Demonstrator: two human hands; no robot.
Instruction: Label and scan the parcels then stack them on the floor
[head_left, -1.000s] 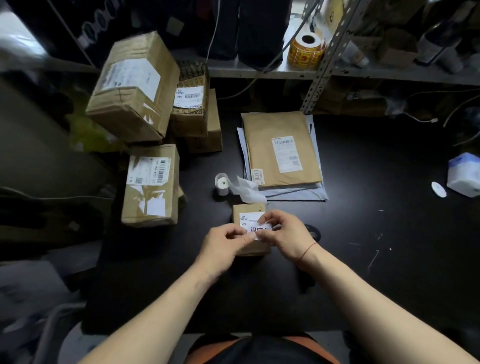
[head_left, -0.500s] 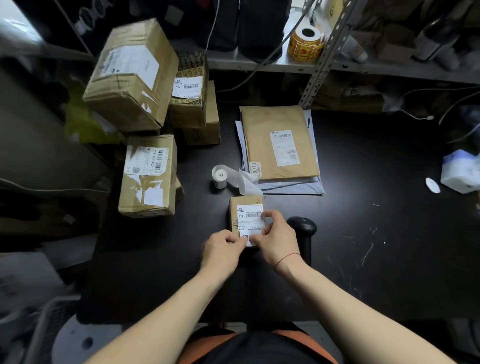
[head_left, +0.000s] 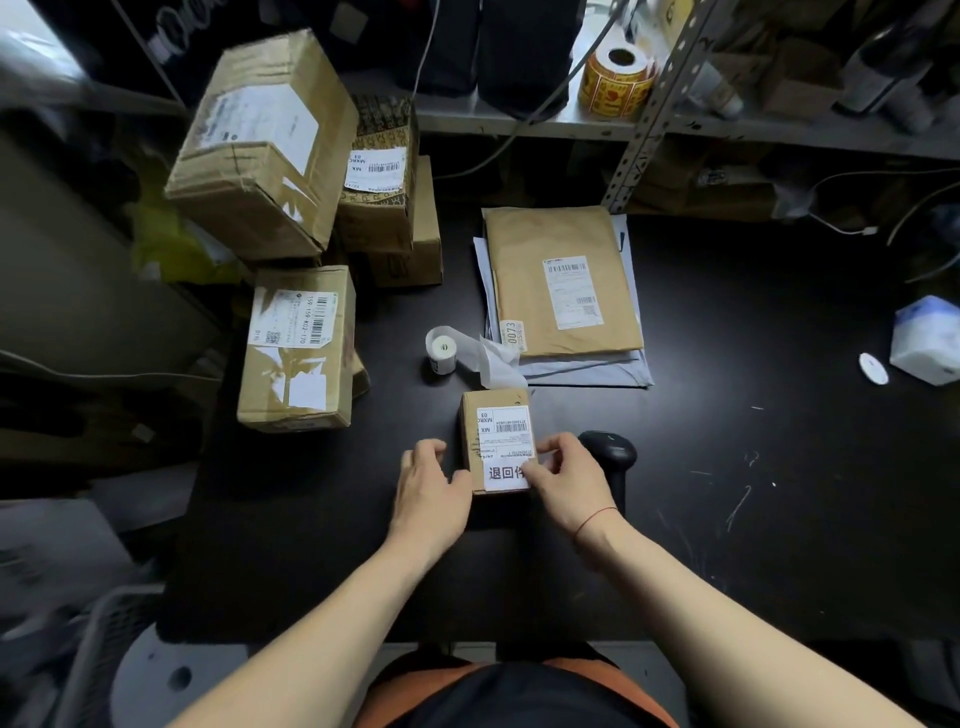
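1. A small box (head_left: 493, 436) lies flat on the black table (head_left: 727, 467), close to the near edge and right in front of the person.
2. A white label (head_left: 503, 474) with large printed characters sits on the near end of the box top, below a shipping label with a barcode.
3. The right hand (head_left: 566, 480) holds the small box by its right edge. Its fingers curl over that side and its thumb lies on the white label.
4. The left hand (head_left: 428, 486) is at the left side of the box, with the thumb touching the near left corner. Its fingers are loosely bent and blurred, so whether it really grips cannot be told.
5. A black scanner (head_left: 613, 452) stands just beside the right hand.
6. A label roll (head_left: 441, 349) with a loose tail lies just beyond the box, beside a brown envelope (head_left: 563, 280) stacked on grey mailers.
7. Several bigger boxes (head_left: 298, 348) are piled at the left edge of the table.
8. A yellow sticker roll (head_left: 615, 80) sits on the shelf behind.
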